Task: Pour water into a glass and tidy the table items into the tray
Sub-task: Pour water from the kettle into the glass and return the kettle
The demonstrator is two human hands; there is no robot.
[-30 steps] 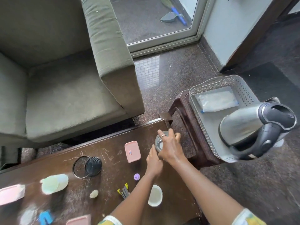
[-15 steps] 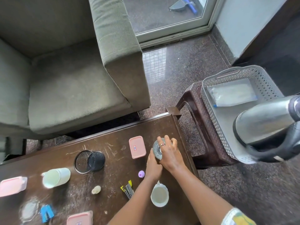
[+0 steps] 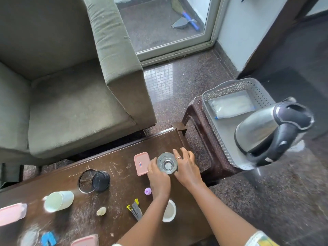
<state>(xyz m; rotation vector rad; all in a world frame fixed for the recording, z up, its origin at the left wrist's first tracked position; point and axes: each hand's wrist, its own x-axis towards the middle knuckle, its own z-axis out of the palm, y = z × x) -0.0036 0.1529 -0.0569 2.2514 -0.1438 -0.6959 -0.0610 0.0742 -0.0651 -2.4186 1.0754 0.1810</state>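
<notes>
Dark granite floor surrounded a low brown table, with a green armchair behind it and a glass door beyond. Near the table's right end stood a clear glass, upright and seen from above; whether it held any water could not be told.

Both hands held it. The left hand pressed against its near left side with fingers curled. The right hand wrapped its right side, fingers slightly spread around the far wall.

A pink lid lay just left of the glass. Scattered further left were a tipped mesh cup, a white cup on its side, a small purple piece and some clips.

To the right, apart from the table, a brown stool carried a grey tray. Inside the tray sat a steel kettle and, behind it, a flat packet.

The step in hand seemed to be setting the glass ready for pouring; the tidying looked barely begun, since most items lay loose on the table. The next move would probably call for the right hand to let go, reach across to the kettle's handle and bring the spout over the glass. The left hand could steady the glass meanwhile.
</notes>
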